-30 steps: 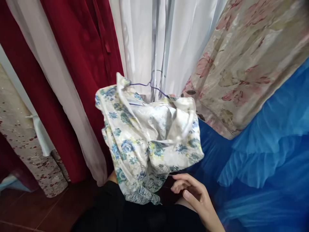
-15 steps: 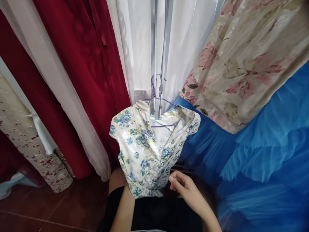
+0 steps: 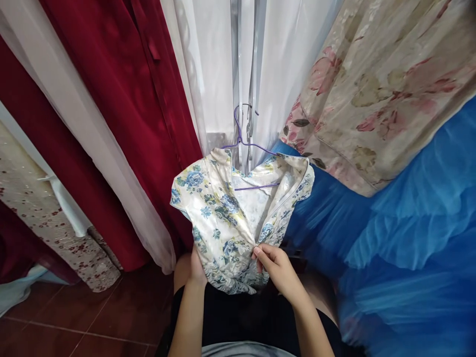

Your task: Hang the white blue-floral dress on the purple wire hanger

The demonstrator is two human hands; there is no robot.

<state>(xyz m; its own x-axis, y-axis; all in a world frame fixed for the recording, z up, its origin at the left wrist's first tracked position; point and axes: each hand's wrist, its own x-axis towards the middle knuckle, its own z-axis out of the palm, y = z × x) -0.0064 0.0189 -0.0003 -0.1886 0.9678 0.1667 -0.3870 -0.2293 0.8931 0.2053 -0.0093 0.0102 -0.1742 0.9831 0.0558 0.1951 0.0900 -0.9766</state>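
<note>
A sleeveless-looking white blouse (image 3: 226, 218) with blue flowers hangs in front of me on a purple wire hanger (image 3: 256, 145). Its front has a deep V neckline, and its lower part is bunched above my lap. At the bottom of the V, my right hand (image 3: 277, 267) pinches the front edge between thumb and fingertips. My left hand (image 3: 198, 265) is against the blouse's left side, its fingers hidden behind the cloth.
Dark red cloth (image 3: 148, 114) and pale sheer drapes hang on the left. Behind the hanger run grey metal poles (image 3: 254, 64) before white fabric. To the right hang a pink-flowered beige garment (image 3: 383, 109) and blue ruffled tulle (image 3: 409, 238). Reddish floor tiles (image 3: 107, 312) show lower left.
My right hand has moved up and left from beside the blouse and now pinches its neckline. The blouse and hanger have shifted slightly up and right in view; more of my left hand shows.
</note>
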